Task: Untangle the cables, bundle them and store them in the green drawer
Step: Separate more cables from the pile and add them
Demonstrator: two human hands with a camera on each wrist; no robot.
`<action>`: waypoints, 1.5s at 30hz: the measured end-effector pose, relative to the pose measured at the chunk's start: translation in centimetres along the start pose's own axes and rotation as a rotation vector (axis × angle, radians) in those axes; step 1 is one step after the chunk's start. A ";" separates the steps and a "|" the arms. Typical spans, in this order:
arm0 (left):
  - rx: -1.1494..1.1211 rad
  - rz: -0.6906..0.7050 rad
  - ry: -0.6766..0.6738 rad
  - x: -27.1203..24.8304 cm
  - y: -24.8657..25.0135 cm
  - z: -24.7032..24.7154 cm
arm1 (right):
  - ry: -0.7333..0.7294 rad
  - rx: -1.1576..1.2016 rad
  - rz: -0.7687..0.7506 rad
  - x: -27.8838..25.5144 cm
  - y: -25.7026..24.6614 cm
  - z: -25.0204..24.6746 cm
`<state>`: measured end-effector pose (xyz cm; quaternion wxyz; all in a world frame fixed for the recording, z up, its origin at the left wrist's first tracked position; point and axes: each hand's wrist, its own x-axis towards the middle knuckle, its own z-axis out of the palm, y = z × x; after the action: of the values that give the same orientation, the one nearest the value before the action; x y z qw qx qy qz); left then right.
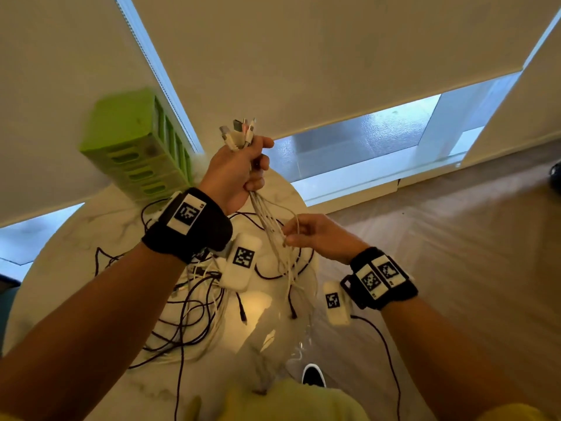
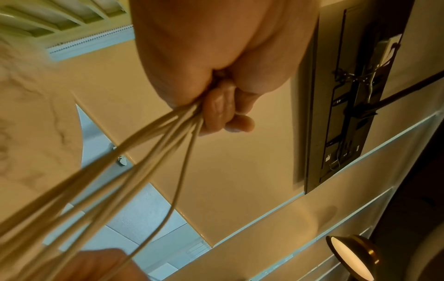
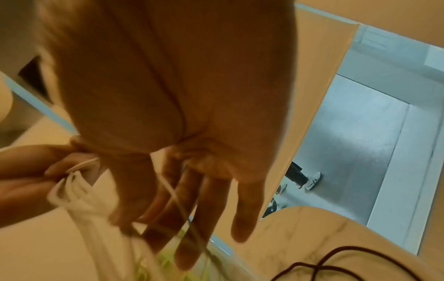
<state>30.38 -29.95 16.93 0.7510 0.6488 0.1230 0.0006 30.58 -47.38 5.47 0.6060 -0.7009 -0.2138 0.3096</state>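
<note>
- White cables [image 1: 274,235]: my left hand [image 1: 235,174] fisted round the bunch, plugs poking out above.
- My right hand [image 1: 318,235] just below, fingers mostly straight, strands running thru them.
- Green drawer [image 1: 136,147] left of my fist; black cables [image 1: 188,314] on table [image 1: 60,268] under both.

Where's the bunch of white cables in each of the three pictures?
Head view: the white cables hang from the raised left hand at centre, plugs sticking out on top.
Left wrist view: they stream from the fist toward the lower left.
Right wrist view: blurred, at lower left, with one strand across the right hand.
Shared landmark: the green drawer unit, top left in the left wrist view.
</note>
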 end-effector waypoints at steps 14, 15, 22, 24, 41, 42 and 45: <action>0.146 -0.010 -0.015 -0.1 -1.2 2.8 | 0.584 0.005 -0.146 -1.8 0.5 -4.9; 0.153 -0.009 -0.014 -0.1 -1.2 3.0 | 0.571 -0.050 -0.151 -2.0 0.4 -5.3; 0.147 0.014 0.011 -0.3 -1.1 3.8 | 0.398 -0.436 0.137 -4.3 1.2 -8.0; 0.141 0.008 0.019 -0.3 -1.4 4.0 | 0.453 -0.426 0.154 -4.6 1.7 -8.5; 0.057 0.000 0.018 -0.9 -2.1 4.7 | 0.118 -0.359 0.136 -5.8 3.7 -6.3; 0.055 -0.001 0.009 -0.9 -2.2 4.8 | 0.146 -0.290 0.096 -5.6 3.0 -5.6; 0.032 -0.001 -0.014 -0.9 -2.6 4.8 | 0.144 0.012 -0.028 -3.9 0.8 -2.4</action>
<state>29.97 -35.19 15.16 0.7412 0.6608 0.1182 -0.0064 29.39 -51.90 5.55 0.6282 -0.7146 -0.1778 0.2512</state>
